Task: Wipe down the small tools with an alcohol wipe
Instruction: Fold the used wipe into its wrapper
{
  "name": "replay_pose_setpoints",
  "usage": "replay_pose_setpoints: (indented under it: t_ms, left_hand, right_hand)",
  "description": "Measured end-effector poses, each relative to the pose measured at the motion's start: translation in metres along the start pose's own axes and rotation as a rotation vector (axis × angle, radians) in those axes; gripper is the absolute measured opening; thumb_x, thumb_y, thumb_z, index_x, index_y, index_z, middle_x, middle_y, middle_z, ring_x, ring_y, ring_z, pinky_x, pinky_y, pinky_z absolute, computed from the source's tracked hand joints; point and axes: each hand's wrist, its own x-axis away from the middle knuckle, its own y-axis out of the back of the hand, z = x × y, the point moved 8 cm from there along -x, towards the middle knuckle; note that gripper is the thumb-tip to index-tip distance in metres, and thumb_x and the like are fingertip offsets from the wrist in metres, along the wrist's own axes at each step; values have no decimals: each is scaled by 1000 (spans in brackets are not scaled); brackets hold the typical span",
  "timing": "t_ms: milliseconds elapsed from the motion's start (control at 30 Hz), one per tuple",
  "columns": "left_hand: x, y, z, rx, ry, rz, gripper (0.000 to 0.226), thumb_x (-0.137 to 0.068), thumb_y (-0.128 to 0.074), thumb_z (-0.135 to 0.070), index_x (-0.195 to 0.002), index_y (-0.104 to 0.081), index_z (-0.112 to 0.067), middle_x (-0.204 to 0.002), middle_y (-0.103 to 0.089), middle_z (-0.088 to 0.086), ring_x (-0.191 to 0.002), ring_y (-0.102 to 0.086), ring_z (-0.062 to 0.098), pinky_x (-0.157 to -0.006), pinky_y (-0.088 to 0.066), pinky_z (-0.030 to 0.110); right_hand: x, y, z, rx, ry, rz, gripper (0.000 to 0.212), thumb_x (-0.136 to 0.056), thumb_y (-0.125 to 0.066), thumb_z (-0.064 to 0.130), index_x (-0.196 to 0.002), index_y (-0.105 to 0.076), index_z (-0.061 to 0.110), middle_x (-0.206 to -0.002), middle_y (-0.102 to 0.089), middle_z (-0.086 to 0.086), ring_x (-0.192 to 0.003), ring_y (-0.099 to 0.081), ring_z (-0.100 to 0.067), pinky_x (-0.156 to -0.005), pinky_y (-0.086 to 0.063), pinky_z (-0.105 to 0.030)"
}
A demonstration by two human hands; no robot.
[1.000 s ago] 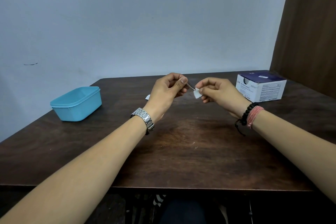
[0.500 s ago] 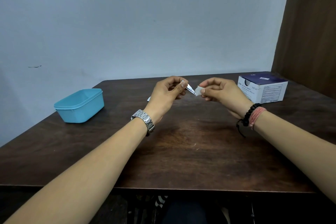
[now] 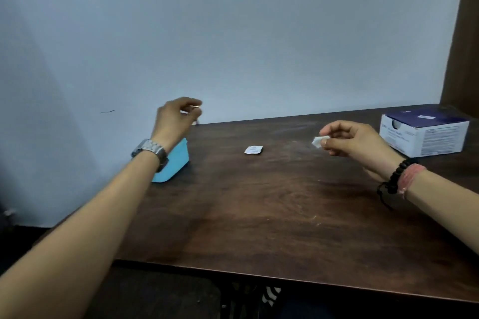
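Pinching a small metal tool [image 3: 196,107] between thumb and curled fingers, my left hand [image 3: 174,119] hangs raised over the blue tub [image 3: 175,162], which sits right under my wrist at the table's left edge. The tool is blurred; I can make out only a thin glinting bit at my fingertips and a tip poking out below them, so I cannot tell what kind it is. A metal watch [image 3: 150,151] sits on that wrist.

My right hand [image 3: 355,141] is off to the other side, well apart from the left, held a little above the dark wooden table [image 3: 259,215]. Its thumb and forefinger are curled shut on a crumpled white wipe [image 3: 318,141], which sticks out toward the left from my fingertips. The other fingers are folded in beneath. A black bead bracelet [image 3: 396,176] and a pink thread band [image 3: 409,176] circle that wrist.

Between my two hands, nearer the right one, a small torn white packet [image 3: 253,149] lies flat on the table. Beyond my right hand, toward the far right corner, stands a white and purple cardboard box [image 3: 425,133] with an opening in its near end. Behind everything is a pale wall [image 3: 259,33].
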Motion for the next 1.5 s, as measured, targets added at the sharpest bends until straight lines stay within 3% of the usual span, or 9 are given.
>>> replay_pose_setpoints:
  t_ms: [167,467,567,667,767,900,1133,1333,1500]
  left_hand:
    - [-11,41,84,-464,256,139,18,-77,-76,-25,-91,-65,-20,-94,-70,5,-93,-63,23,-82,-52,35]
    - [-5,9,104,-730,282,449,11,-86,-66,-21,-94,-72,-18,-104,-67,8,-87,-58,20,-72,-44,28]
    - [-14,21,78,-785,216,230,16,-87,-64,-27,-96,-70,-16,-105,-67,12,-91,-61,32,-73,-47,32]
    - [-17,5,31,-672,34,48,15,-85,-55,-26,-93,-67,-23,-102,-67,9,-91,-62,36,-78,-52,37]
    - [-10,-56,-1,-534,-52,181,19,-88,-57,-33,-98,-69,-24,-106,-69,8,-99,-63,33,-85,-53,40]
    - [5,-143,0,-450,51,359,27,-88,-60,-35,-102,-70,-13,-109,-69,11,-103,-63,32,-83,-50,33]
    - [8,-180,14,-269,129,347,38,-87,-68,-25,-122,-59,-14,-121,-63,9,-117,-55,28,-91,-43,32]
    - [21,-180,-4,237,178,336,22,-86,-67,-9,-106,-65,-18,-97,-69,5,-88,-66,19,-84,-56,35]
    - [54,-195,-67,663,151,500,11,-91,-61,0,-98,-60,-8,-91,-67,7,-74,-67,17,-72,-59,29]
  right_hand:
    - [2,-6,0,-16,-2,29,20,-81,-67,-9,-77,-60,9,-75,-64,-6,-59,-54,-11,-54,-50,-13]
    - [2,-3,-1,10,-2,53,16,-84,-67,-4,-90,-75,9,-90,-74,2,-76,-60,-5,-61,-48,-9]
    - [1,-4,-1,54,-9,58,18,-86,-66,-2,-94,-75,11,-84,-72,4,-69,-53,-6,-59,-46,-8]
    - [0,-6,-3,81,-12,59,19,-87,-64,0,-92,-77,14,-85,-73,2,-65,-53,-4,-59,-47,-10]
    - [2,-8,-2,70,-15,48,12,-87,-67,10,-92,-77,12,-88,-75,0,-72,-61,-5,-61,-49,-14]
    - [5,-11,-3,42,-10,59,10,-87,-68,13,-90,-77,11,-91,-76,-2,-76,-65,-9,-64,-53,-16]
    - [3,-10,-4,-3,2,105,26,-86,-66,-1,-109,-70,11,-87,-72,-14,-63,-63,-7,-61,-53,-16]
    - [3,-22,-6,-66,-35,106,12,-83,-68,-1,-94,-65,2,-74,-74,-6,-65,-69,-10,-62,-56,-17]
    - [6,-11,0,54,5,14,8,-81,-74,9,-86,-67,12,-76,-69,4,-63,-59,0,-54,-46,-15]
